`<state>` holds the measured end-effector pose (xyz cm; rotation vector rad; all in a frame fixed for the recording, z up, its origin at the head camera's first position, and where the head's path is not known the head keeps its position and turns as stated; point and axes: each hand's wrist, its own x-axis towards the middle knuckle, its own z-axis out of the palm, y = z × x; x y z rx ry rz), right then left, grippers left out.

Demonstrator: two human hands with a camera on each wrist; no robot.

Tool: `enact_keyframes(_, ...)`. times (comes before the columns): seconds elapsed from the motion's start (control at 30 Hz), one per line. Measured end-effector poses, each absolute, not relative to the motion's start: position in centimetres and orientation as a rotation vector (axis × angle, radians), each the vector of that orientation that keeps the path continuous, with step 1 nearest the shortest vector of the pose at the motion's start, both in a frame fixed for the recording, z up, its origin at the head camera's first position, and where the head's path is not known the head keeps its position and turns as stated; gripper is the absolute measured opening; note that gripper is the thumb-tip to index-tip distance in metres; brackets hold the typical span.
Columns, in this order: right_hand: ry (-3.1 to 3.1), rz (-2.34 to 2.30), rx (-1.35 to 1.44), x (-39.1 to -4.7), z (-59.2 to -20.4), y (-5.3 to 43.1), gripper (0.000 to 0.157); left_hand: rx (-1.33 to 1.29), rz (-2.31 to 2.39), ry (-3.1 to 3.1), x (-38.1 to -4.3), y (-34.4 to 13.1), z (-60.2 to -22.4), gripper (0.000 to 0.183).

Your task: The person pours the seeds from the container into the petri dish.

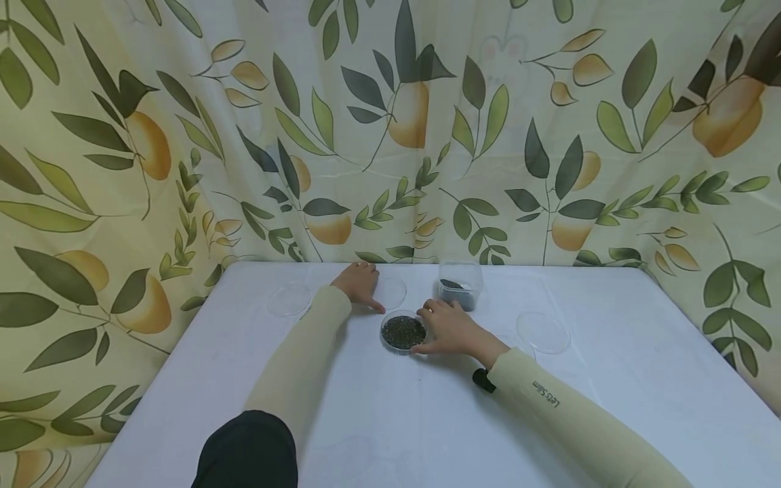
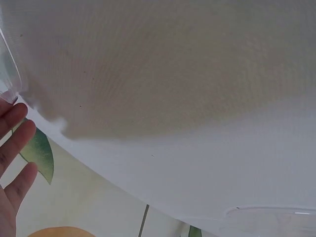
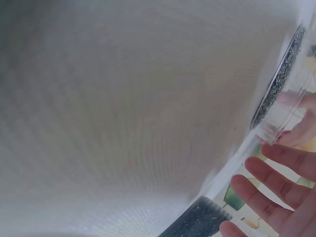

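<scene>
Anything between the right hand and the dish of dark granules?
Nothing visible. The right hand curves around the right side of the dish of dark granules; the clear tub stands behind, not between.

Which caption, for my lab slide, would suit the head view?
Right hand at a dish of dark grains, left hand by a clear disc, white table beneath.

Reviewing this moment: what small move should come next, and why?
Probably the left hand should bring the clear round piece forward over the dish of dark grains. That hand is at the piece, which shows just behind the dish in the head view, while the right hand is at the dish's right edge, well placed to steady it.
</scene>
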<state>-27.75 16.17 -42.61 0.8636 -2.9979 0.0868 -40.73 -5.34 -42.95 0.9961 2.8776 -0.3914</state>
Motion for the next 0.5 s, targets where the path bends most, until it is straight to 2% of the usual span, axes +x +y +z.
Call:
enact_keyframes(0.27,-2.992,0.1,0.869,-27.7,-42.7,16.2,0.074,0.992,-0.345,2.876,-40.5,-5.6,-42.4,0.099)
enact_keyframes(0.5,-3.001,0.089,0.858,-27.8,-42.7,16.2,0.075,1.121,-0.384,2.903,-40.5,-6.2,-41.6,0.098)
